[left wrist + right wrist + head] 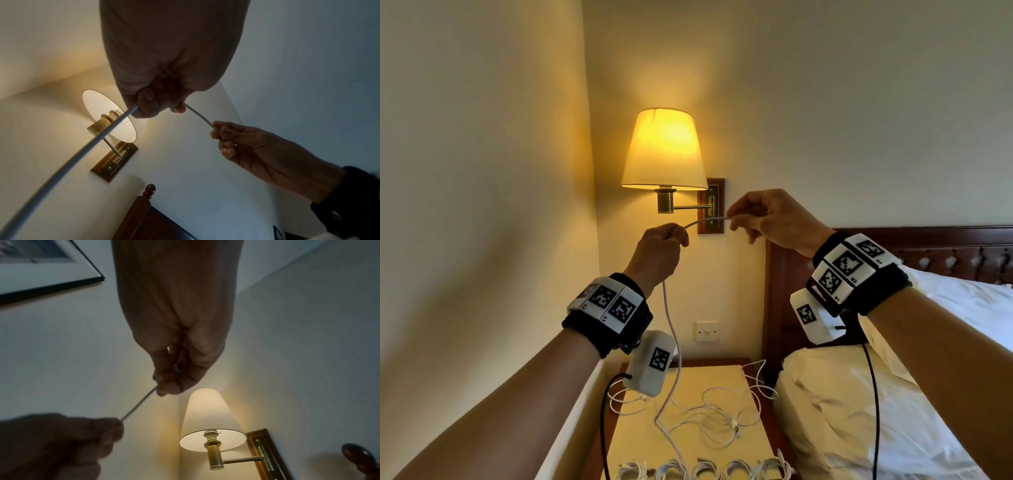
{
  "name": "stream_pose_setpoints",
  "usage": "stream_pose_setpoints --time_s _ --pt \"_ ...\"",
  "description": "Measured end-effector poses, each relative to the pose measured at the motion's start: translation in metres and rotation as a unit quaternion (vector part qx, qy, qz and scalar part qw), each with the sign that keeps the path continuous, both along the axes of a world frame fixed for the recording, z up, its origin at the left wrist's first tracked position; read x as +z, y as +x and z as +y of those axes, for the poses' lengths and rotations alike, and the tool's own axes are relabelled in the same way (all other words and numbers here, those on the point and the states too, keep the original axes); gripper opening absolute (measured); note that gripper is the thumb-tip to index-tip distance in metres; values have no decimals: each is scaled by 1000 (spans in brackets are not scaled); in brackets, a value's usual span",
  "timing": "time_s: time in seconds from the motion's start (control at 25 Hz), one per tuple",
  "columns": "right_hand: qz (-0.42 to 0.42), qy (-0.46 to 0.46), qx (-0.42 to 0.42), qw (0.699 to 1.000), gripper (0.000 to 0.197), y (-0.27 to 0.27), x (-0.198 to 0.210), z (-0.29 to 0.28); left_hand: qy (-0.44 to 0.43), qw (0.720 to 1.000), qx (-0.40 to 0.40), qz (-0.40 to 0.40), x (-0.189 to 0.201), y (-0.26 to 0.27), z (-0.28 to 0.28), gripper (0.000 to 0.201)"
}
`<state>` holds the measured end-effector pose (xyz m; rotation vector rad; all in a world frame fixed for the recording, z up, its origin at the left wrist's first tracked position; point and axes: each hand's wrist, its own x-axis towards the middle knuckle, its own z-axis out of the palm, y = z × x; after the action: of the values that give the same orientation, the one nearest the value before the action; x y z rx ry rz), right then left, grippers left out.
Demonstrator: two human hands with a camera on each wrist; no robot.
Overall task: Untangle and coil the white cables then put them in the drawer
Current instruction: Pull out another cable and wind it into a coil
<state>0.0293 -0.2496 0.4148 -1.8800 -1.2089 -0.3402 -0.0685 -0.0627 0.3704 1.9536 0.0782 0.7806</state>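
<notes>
Head view: white cable (707, 219) is pinched by left hand (659, 250) and, at 2 o'clock, right hand (770, 219); even loops are best wound.

Cream walls (482, 137) meet in a corner. A lit wall lamp (664, 150) with a cream shade is mounted on a brass arm and wood backplate (711, 205), casting warm light. A white wall switch (706, 331) is seen below it. A dark wood headboard (928, 240) stands to the right, with a bed (893, 411) in white linen and a cream pillow. A framed picture (41, 264) is seen in the right wrist view.
</notes>
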Motion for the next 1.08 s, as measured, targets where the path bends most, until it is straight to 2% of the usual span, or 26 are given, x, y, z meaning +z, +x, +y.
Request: stream_pose_setpoints --time_s 0.16,0.24,0.32,0.36,0.4,0.48,0.56,0.72,0.8,0.84,0.88,0.96,1.0,1.08 --pt "-52 60 -46 996 13 0 6 0 62 995 -58 60 -15 0 -1 32" --pt "-2 95 -13 995 18 1 11 -1 90 989 -93 69 -22 -2 0 32" --pt "51 99 18 994 25 0 11 2 151 968 -142 142 -21 -5 -7 29" --pt "45 81 18 996 25 -2 8 6 167 959 -156 168 -17 -6 -13 25" --pt "20 56 10 998 24 -2 3 11 154 962 -159 158 -13 -5 -19 25" --pt "-36 14 -10 999 22 -1 -5 20 40 983 -149 98 -3 -8 -31 27" --pt "-54 6 -31 998 22 0 -9 24 -41 990 -133 38 1 -7 -36 22" --pt "-34 52 -51 997 26 -5 -16 28 -66 994 -80 18 0 0 -40 24" --pt "42 99 -51 993 32 -11 -26 32 -83 993 -85 3 3 2 -43 26" --pt "117 94 -28 988 36 -16 -31 35 -93 992 -87 -10 5 3 -44 27" --pt "210 66 10 975 44 -23 -36 38 -108 990 -85 -24 8 2 -45 27" --pt "357 21 89 929 59 -36 -45 42 -160 983 -78 -41 13 2 -45 26" --pt "385 21 110 916 58 -42 -47 44 -192 977 -83 -48 15 2 -45 24" --pt "374 40 121 919 50 -48 -49 48 -238 966 -80 -63 18 3 -41 19"
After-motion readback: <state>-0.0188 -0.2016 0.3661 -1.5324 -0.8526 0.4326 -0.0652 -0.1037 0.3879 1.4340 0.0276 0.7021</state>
